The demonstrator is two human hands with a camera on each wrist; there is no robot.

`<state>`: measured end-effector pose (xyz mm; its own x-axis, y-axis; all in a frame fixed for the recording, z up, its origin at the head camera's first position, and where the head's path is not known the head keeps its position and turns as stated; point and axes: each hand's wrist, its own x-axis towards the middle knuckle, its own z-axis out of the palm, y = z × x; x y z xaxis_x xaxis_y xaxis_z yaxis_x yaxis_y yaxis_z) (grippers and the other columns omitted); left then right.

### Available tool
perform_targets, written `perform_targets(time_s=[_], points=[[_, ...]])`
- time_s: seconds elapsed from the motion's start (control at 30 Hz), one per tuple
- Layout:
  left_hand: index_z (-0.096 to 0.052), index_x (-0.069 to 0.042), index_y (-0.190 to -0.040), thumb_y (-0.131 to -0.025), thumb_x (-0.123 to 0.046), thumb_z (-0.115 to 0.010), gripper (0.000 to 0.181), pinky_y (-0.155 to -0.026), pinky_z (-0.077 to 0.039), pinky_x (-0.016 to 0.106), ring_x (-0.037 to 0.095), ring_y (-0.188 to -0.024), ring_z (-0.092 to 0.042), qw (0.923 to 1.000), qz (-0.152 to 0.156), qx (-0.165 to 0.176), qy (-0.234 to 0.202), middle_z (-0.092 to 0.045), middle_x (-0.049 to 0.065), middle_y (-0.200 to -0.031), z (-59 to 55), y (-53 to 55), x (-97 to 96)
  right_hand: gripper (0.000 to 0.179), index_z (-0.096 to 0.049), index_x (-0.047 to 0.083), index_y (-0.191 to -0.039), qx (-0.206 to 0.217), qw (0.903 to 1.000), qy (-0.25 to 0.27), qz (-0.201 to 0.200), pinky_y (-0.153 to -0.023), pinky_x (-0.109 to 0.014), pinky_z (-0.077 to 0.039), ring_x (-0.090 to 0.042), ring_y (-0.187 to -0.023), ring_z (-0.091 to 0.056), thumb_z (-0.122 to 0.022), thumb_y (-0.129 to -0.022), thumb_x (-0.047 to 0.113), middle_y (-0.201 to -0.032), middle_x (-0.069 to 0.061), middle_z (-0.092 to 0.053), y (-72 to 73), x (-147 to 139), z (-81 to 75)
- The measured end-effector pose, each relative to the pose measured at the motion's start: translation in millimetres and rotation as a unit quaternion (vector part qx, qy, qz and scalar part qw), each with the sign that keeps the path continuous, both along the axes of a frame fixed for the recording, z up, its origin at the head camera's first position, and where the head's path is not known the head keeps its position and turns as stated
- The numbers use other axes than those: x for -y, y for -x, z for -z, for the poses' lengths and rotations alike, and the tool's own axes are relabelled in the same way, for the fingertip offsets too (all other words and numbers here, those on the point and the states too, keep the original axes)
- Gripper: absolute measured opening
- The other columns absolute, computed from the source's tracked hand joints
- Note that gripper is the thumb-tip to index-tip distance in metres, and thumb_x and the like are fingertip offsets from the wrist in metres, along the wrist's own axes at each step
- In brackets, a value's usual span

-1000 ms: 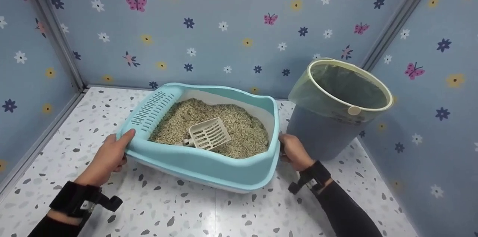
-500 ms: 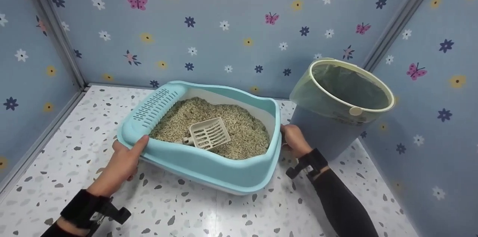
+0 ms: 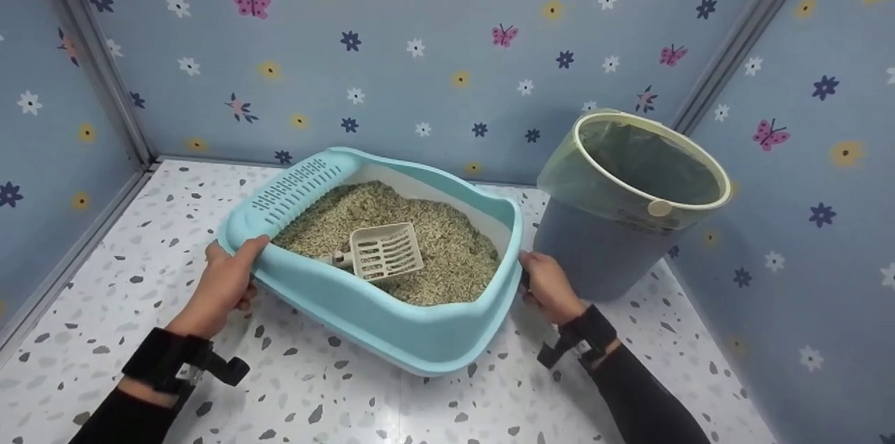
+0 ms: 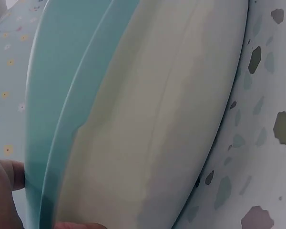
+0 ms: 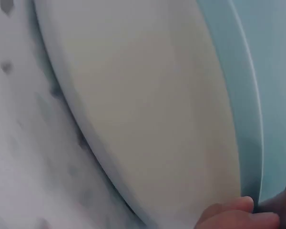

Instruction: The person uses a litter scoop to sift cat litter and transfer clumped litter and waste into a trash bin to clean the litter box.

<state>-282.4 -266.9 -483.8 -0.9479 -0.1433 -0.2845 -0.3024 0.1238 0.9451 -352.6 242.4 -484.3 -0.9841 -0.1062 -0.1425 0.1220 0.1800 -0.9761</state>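
A litter box [image 3: 440,335] with a light blue rim and a pale lower tub stands at an angle on the speckled surface. Tan litter [image 3: 454,241] fills it in an uneven heap. On the litter lies a beige slotted litter scoop [image 3: 386,252], its handle partly hidden by the near rim. At the box's left corner my left hand [image 3: 220,283] grips the rim, thumb on top and fingers beneath. My right hand [image 3: 552,283] holds the right end, fingers curled under the rim; the right wrist view shows fingertips [image 5: 229,212] against the pale side.
A grey-blue trash bin [image 3: 594,241] with a yellowish liner and cream ring stands just right of the box, close to my right hand. Flower-patterned panels [image 3: 419,24] enclose the back and both sides. The speckled floor [image 3: 314,395] extends in front.
The litter box has turned: its near right corner has swung toward me and its back left corner away. Both hands keep their hold. The scoop has shifted along with the box.
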Motion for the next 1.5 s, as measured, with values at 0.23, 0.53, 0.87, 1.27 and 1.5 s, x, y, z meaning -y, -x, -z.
perform_targets(time_s=[0.23, 0.53, 0.87, 1.27, 1.5], points=[[0.011, -0.004, -0.167, -0.11, -0.069, -0.047, 0.104, -0.052, -0.046, 0.03, 0.014, -0.061, -0.051, 0.999, -0.027, -0.03, 0.018, -0.049, 0.004, -0.076, 3.7, 4.2, -1.8, 0.039, -0.066, 0.005, -0.1, 0.009, 0.9993, 0.024, -0.028, -0.046, -0.026, -0.032, -0.016, -0.06, -0.046, -0.042, -0.12, 0.029, -0.073, -0.006, -0.054, -10.2, -1.2, 3.7], [0.033, -0.009, -0.167, -0.107, -0.076, -0.053, 0.124, -0.047, -0.041, 0.031, 0.015, -0.056, -0.045, 0.998, -0.018, -0.053, 0.03, -0.045, 0.001, -0.07, -4.6, -22.8, -41.5, 0.044, -0.069, 0.009, -0.088, -0.047, 0.9942, -0.086, 0.043, -0.055, -0.039, -0.05, -0.022, -0.063, -0.056, -0.049, -0.116, 0.037, -0.073, -0.005, -0.059, 33.6, 1.6, -0.6], [0.049, -0.007, -0.158, -0.11, -0.068, -0.055, 0.13, -0.049, -0.039, 0.026, 0.012, -0.06, -0.045, 0.9981, 0.0, -0.062, 0.004, -0.047, -0.003, -0.073, -5.8, -13.6, -38.3, 0.039, -0.065, 0.01, -0.095, -0.051, 0.9918, -0.111, 0.039, -0.06, -0.037, -0.046, -0.019, -0.065, -0.052, -0.043, -0.118, 0.032, -0.076, -0.003, -0.054, 32.9, 0.1, 1.7], [0.021, -0.028, -0.177, -0.109, -0.075, -0.048, 0.107, -0.058, -0.044, 0.029, 0.02, -0.075, -0.043, 0.9959, 0.028, -0.086, 0.01, -0.042, 0.026, -0.141, 3.6, 8.0, -15.6, 0.041, -0.065, 0.008, -0.094, -0.046, 0.9985, -0.028, -0.012, -0.051, -0.028, -0.03, -0.014, -0.054, -0.036, -0.043, -0.12, 0.031, -0.068, -0.003, -0.046, -4.5, -5.1, 13.8], [0.011, -0.037, -0.176, -0.111, -0.073, -0.045, 0.093, -0.054, -0.041, 0.029, 0.021, -0.075, -0.048, 0.9944, 0.058, -0.089, -0.004, -0.05, 0.011, -0.101, -1.7, -25.6, -41.5, 0.045, -0.074, 0.004, -0.1, -0.053, 0.9927, -0.07, -0.083, -0.052, -0.035, -0.039, -0.02, -0.054, -0.045, -0.046, -0.119, 0.034, -0.07, -0.003, -0.057, 26.6, -13.0, 4.0]])
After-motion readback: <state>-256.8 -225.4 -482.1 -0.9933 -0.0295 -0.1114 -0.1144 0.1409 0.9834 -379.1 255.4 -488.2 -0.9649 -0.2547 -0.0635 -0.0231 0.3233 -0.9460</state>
